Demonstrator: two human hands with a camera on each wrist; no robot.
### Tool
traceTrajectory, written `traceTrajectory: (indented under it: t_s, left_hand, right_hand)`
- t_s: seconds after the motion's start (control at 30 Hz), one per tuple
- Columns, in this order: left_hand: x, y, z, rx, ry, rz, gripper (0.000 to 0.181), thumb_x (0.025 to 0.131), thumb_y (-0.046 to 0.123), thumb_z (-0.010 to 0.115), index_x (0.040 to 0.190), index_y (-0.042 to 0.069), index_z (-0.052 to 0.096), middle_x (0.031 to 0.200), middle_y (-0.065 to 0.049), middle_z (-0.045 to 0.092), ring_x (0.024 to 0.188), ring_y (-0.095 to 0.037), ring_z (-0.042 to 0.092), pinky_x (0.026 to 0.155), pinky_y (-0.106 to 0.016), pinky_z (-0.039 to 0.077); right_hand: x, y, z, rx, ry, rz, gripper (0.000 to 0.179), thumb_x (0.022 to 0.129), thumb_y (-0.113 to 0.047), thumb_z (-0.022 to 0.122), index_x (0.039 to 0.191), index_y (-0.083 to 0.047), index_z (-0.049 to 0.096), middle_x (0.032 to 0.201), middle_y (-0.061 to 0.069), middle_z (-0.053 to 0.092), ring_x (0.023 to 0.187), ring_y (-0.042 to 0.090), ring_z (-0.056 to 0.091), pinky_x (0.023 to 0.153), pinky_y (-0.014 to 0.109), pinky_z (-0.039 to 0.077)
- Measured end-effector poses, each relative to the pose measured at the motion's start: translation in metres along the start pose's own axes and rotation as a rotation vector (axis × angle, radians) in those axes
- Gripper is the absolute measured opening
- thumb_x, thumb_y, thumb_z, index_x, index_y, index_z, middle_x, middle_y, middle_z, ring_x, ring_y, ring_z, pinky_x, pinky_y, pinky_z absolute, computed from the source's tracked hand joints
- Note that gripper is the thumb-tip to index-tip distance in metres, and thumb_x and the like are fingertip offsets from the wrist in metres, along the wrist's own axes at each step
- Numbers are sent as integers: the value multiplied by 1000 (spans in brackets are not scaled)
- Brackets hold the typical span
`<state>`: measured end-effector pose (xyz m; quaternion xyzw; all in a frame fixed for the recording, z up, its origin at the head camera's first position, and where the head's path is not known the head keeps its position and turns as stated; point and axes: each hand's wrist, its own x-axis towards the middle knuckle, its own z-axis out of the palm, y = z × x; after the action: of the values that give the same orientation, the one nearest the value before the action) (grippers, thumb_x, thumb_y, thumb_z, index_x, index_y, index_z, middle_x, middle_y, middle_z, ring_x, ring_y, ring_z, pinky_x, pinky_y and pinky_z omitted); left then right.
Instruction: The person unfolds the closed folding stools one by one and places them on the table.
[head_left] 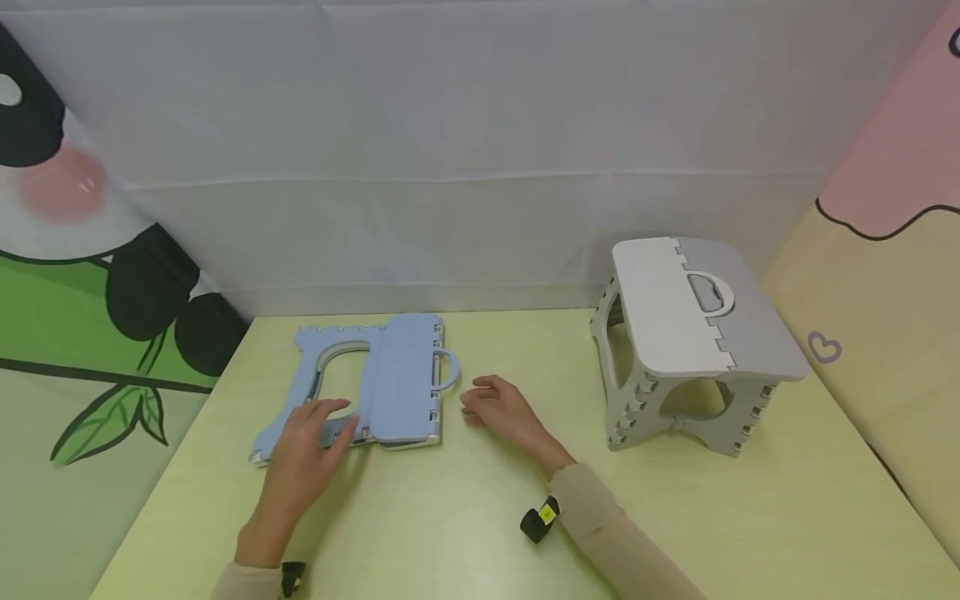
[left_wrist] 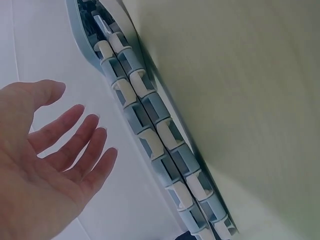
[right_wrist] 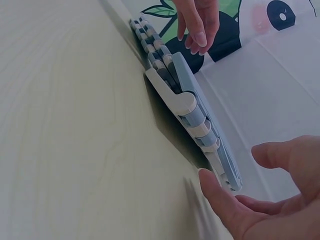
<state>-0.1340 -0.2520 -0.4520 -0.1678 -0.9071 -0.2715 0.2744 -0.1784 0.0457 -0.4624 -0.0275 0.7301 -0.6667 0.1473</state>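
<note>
A folded blue folding stool (head_left: 408, 379) lies flat on the pale table, its loop handle pointing right. My left hand (head_left: 303, 458) hovers over the stool's lower left part, fingers spread and relaxed. In the left wrist view that hand (left_wrist: 60, 155) is apart from the stool's hinged edge (left_wrist: 155, 130), with nothing in its grasp. Just right of the handle is my right hand (head_left: 510, 417), fingers loosely bent and holding nothing. The right wrist view shows its thumb and fingers (right_wrist: 225, 205) parted near the handle end of the stool (right_wrist: 200, 120).
An unfolded stool (head_left: 667, 317) with a white and grey top stands upright at the table's right. Behind the table (head_left: 480, 517) hangs a white cloth (head_left: 480, 167). Printed cartoon panels flank both sides.
</note>
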Motion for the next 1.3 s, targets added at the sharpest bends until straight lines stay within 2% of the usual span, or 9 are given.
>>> traceTrajectory:
  t_s: [0.33, 0.63, 0.93, 1.3]
  left_hand:
    - [-4, -6, -11, 11, -53, -53, 30, 86, 6, 81, 113, -3, 70, 112, -27, 66, 110, -47, 57, 87, -64, 49]
    - [-7, -16, -17, 43, -129, -92, 35, 89, 12, 80, 118, -4, 69, 120, -28, 65, 116, -48, 56, 92, -65, 47]
    - [-9, -24, -20, 58, -190, -98, 41, 88, 15, 82, 120, -5, 67, 125, -31, 62, 120, -51, 53, 94, -68, 46]
    - [-9, -30, -20, 28, -256, -81, 43, 88, 16, 82, 122, -5, 67, 128, -31, 62, 123, -50, 53, 100, -66, 44]
  right_hand:
    - [3, 1, 13, 40, -7, 10, 52, 102, -16, 64, 142, 11, 45, 124, 23, 66, 109, 34, 71, 91, 35, 59]
    - [10, 4, 23, 61, -13, 17, 52, 103, -14, 63, 143, 12, 43, 126, 25, 64, 108, 34, 71, 89, 35, 60]
    - [15, -1, 34, 61, -11, 33, 56, 102, -16, 65, 145, 11, 41, 127, 24, 65, 101, 31, 74, 88, 34, 60]
    - [13, -7, 38, 63, -21, 53, 56, 103, -19, 65, 145, 9, 40, 128, 24, 64, 108, 32, 70, 92, 38, 59]
